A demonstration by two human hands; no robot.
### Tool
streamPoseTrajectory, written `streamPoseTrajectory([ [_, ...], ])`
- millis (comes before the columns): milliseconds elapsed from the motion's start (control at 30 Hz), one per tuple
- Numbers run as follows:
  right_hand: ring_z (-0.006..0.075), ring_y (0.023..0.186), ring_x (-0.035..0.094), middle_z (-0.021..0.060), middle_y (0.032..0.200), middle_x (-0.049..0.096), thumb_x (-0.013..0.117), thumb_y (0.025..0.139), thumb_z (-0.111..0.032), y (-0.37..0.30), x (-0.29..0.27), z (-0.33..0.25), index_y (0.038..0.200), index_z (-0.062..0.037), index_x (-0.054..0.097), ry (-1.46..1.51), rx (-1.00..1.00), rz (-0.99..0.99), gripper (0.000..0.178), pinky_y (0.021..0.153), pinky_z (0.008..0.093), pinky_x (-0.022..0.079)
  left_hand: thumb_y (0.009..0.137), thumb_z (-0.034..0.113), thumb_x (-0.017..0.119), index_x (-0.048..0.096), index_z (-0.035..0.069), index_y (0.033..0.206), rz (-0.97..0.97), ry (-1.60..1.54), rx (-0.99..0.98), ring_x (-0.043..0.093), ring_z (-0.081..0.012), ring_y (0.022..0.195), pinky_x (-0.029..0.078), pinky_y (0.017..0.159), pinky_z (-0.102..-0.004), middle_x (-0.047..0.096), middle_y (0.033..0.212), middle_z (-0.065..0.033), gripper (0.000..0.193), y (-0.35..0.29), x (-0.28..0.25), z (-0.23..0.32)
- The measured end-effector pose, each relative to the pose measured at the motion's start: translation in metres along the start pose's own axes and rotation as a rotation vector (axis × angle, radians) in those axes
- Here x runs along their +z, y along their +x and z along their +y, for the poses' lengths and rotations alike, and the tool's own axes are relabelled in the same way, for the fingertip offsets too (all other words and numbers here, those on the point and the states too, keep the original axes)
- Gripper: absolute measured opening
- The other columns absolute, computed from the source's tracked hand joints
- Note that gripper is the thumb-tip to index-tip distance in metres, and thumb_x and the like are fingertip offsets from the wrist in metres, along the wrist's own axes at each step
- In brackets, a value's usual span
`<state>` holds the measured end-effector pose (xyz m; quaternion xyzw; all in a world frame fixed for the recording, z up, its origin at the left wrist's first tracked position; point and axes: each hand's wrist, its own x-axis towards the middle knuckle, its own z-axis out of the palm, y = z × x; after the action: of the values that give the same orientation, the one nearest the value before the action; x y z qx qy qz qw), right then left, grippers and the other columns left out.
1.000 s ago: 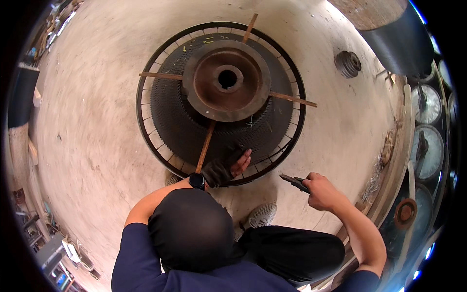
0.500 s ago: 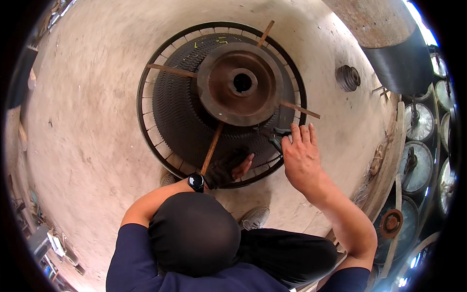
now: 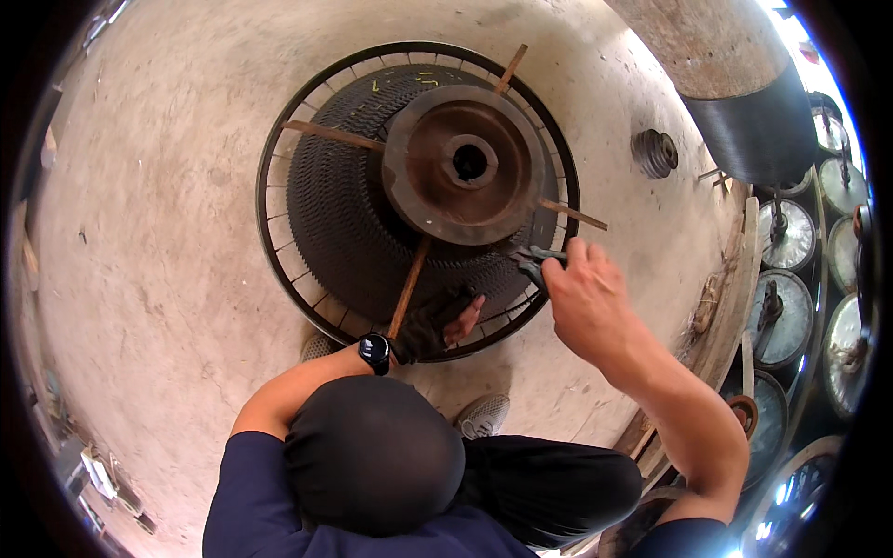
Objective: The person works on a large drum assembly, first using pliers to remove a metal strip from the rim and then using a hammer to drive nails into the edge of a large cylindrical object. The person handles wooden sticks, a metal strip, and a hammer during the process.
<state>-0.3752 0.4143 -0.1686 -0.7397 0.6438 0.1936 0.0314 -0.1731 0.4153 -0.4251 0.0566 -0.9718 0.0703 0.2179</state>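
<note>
A large, dark coil of toothed, mesh-like metal (image 3: 349, 246) lies on the floor inside a wheel-like ring (image 3: 270, 219). On top of it sits a rusty round flanged hub (image 3: 409, 191) with a dark central hole. My left hand (image 3: 437, 325), in a dark glove with some fingers bare, lies on the near part of the coil, fingers stretched out; its dark outline partly blends in. My right hand (image 3: 595, 288), bare, is closed around the handles of pliers (image 3: 534, 264). The pliers' jaws point at the coil just below the hub; what they touch is too dark to make out.
Several wooden sticks, one of them a near stick (image 3: 409, 288), reach out from under the hub. A grooved metal piece (image 3: 654, 153) sits on the floor to the right. Beyond it are a large cylinder (image 3: 744, 121), a timber edge (image 3: 735, 279) and several round metal discs (image 3: 781, 316).
My right hand has closed more around the pliers' handles, its fingers now curled, and the right forearm has swung slightly outward. My left hand stays on the coil. The view has shifted slightly.
</note>
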Motion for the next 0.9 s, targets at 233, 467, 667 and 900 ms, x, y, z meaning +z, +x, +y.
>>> streamPoseTrajectory([
  [233, 0.04, 0.093, 0.058, 0.0224, 0.103, 0.055, 0.054, 0.074, 0.007, -0.077, -0.065, 0.008, 0.092, 0.0004, 0.059, 0.081, 0.273, 0.235, 0.02, 0.077, 0.0461, 0.049, 0.094, 0.013, 0.055, 0.051, 0.004, 0.13, -0.07, 0.483, 0.162, 0.045, -0.0244, 0.136, 0.041, 0.112, -0.0383, 0.051, 0.144, -0.0106, 0.037, -0.006, 0.018, 0.007],
  [467, 0.0189, 0.088, 0.051, 0.0052, 0.093, 0.051, 0.043, 0.076, 0.01, -0.261, 0.02, 0.083, 0.104, 0.0007, 0.054, 0.418, 1.113, 0.888, 0.031, 0.083, 0.0297, 0.043, 0.091, 0.016, 0.059, 0.058, 0.003, 0.122, 0.064, 0.126, 0.245, 0.052, -0.0204, 0.107, 0.045, 0.086, -0.0307, 0.057, 0.116, -0.0071, 0.034, -0.001, -0.001, -0.011],
  [667, 0.0224, 0.075, 0.062, 0.0109, 0.09, 0.068, 0.05, 0.071, 0.006, -0.479, 0.364, 0.024, 0.106, -0.0063, 0.072, 0.683, 1.514, 0.184, 0.043, 0.07, 0.0353, 0.05, 0.087, 0.015, 0.061, 0.06, 0.003, 0.119, 0.102, -0.252, 0.256, 0.054, -0.0197, 0.087, 0.047, 0.073, -0.0313, 0.057, 0.101, -0.0054, 0.034, -0.003, -0.018, -0.008],
  [900, 0.0428, 0.128, 0.042, 0.0258, 0.133, 0.047, 0.067, 0.069, -0.013, -0.307, 0.391, -0.068, 0.125, -0.0028, 0.061, 0.88, 1.436, -0.059, 0.057, 0.109, 0.0466, 0.036, 0.083, 0.013, 0.064, 0.062, 0.003, 0.115, 0.08, -0.404, 0.321, 0.056, -0.0188, 0.065, 0.048, 0.057, -0.032, 0.056, 0.082, -0.0033, 0.034, -0.014, -0.024, -0.008],
])
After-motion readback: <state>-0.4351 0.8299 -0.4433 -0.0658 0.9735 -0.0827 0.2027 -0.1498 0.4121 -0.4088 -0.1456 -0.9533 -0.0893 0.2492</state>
